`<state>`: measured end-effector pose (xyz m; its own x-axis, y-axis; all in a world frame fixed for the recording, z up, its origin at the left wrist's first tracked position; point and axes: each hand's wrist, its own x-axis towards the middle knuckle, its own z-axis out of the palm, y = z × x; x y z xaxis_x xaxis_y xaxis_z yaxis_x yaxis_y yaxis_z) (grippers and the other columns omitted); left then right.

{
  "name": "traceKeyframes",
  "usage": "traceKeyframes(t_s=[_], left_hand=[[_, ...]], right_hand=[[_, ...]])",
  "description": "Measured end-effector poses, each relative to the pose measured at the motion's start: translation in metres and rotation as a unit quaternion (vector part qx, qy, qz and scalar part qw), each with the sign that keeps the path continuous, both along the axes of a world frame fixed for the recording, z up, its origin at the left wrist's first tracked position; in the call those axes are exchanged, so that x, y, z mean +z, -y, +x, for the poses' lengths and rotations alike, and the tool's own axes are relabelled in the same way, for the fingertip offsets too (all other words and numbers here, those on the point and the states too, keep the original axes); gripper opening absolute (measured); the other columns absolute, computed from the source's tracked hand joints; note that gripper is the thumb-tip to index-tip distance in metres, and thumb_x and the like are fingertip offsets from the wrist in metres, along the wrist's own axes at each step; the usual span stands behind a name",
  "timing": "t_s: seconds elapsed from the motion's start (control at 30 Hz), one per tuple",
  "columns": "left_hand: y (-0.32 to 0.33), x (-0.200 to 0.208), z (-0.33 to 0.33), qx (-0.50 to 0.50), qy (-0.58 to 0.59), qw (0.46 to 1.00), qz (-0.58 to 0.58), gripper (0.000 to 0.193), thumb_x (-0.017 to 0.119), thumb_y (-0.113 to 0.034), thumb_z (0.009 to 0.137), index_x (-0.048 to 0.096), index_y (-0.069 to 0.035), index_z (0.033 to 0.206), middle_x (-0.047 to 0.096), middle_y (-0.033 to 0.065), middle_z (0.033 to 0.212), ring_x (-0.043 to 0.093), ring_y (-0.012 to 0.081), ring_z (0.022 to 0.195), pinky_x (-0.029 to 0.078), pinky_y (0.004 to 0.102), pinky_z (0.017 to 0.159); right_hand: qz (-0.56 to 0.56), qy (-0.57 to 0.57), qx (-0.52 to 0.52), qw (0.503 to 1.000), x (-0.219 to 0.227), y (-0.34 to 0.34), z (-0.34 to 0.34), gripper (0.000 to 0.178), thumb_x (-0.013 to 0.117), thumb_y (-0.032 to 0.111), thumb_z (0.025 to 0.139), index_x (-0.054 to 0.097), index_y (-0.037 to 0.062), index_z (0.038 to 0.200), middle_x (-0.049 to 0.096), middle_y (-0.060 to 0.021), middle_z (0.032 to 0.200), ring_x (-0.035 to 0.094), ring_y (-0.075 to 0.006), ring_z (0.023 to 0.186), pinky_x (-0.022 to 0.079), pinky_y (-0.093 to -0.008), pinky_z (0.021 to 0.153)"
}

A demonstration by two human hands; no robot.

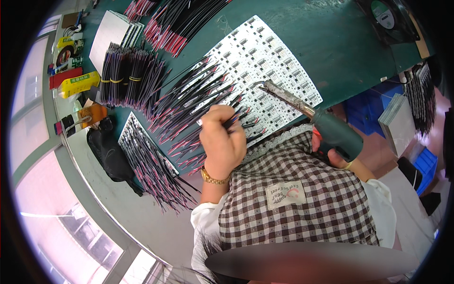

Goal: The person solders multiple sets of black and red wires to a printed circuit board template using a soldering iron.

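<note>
A white circuit board panel (243,66) lies on the green bench, with rows of small parts. Black and red wires (189,102) rise from its left part and lean left. My left hand (222,137) is closed over the panel's near edge, its fingers pinching a dark wire; the wire's tip is partly hidden. A soldering iron (288,97) with a dark green handle is in my right hand (336,158), which is mostly hidden behind the handle. Its bent tip points left, over the middle of the panel, close to the wired rows.
Banded bundles of dark wires (125,78) stand left of the panel, beside stacked white boards (111,35). Loose red-ended wires (165,33) lie at the back. Another wired panel (146,151) sits near left, by a black pouch (109,154). A fan (388,21) stands far right.
</note>
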<state>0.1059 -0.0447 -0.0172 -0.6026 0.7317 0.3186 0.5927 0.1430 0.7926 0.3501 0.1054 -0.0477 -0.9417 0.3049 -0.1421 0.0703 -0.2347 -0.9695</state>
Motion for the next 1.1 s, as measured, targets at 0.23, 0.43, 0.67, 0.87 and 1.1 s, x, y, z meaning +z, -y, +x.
traceKeyframes(t_s=[0.23, 0.43, 0.67, 0.87, 1.1], left_hand=[[-0.017, 0.007, 0.004, 0.043, -0.067, 0.992, -0.101, 0.021, 0.066, 0.002, 0.069, 0.058, -0.006, 0.086, 0.057, 0.008, 0.075, 0.056, 0.0221, 0.057, 0.044, 0.0302, 0.05], [-0.017, 0.002, 0.006, 0.069, -0.064, 0.989, -0.115, 0.016, 0.069, -0.001, 0.067, 0.061, -0.007, 0.079, 0.056, 0.0051, 0.065, 0.055, 0.018, 0.052, 0.043, 0.027, 0.048], [-0.019, 0.003, 0.003, 0.059, -0.033, 0.982, -0.177, 0.014, 0.07, -0.006, 0.066, 0.061, -0.008, 0.077, 0.057, 0.0047, 0.064, 0.054, 0.0165, 0.049, 0.043, 0.0275, 0.047], [-0.018, 0.001, 0.003, 0.066, -0.043, 0.98, -0.181, 0.008, 0.069, -0.005, 0.071, 0.063, -0.007, 0.076, 0.056, 0.0003, 0.058, 0.048, 0.0051, 0.047, 0.039, 0.0208, 0.046], [-0.02, 0.0, 0.003, 0.071, -0.047, 0.98, -0.18, 0.008, 0.068, -0.006, 0.071, 0.063, -0.007, 0.076, 0.055, 0.0006, 0.057, 0.047, 0.0056, 0.046, 0.038, 0.021, 0.046]], right_hand=[[0.034, 0.017, 0.026, 0.999, -0.008, 0.002, 0.009, 0.066, 0.058, 0.056, 0.085, 0.05, -0.0025, 0.114, 0.055, -0.0058, 0.085, 0.049, -0.0133, 0.073, 0.04, -0.027, 0.065], [-0.008, 0.033, 0.021, 0.999, -0.009, 0.002, 0.006, 0.069, 0.06, 0.056, 0.084, 0.047, -0.0023, 0.12, 0.054, -0.0058, 0.085, 0.05, -0.0128, 0.075, 0.041, -0.0275, 0.067], [-0.002, 0.03, -0.013, 0.999, 0.008, 0.001, 0.016, 0.064, 0.057, 0.051, 0.086, 0.048, -0.0018, 0.121, 0.054, -0.0054, 0.08, 0.05, -0.0143, 0.071, 0.042, -0.0293, 0.067], [0.083, 0.006, 0.05, 0.995, -0.001, -0.006, 0.017, 0.041, 0.053, 0.038, 0.088, 0.058, -0.0003, 0.103, 0.056, -0.0063, 0.079, 0.052, -0.0166, 0.071, 0.043, -0.0307, 0.067], [0.197, 0.001, 0.046, 0.979, 0.008, -0.007, 0.012, 0.026, 0.057, 0.021, 0.085, 0.058, -0.0002, 0.101, 0.059, -0.0078, 0.085, 0.056, -0.0176, 0.075, 0.046, -0.0321, 0.073]])
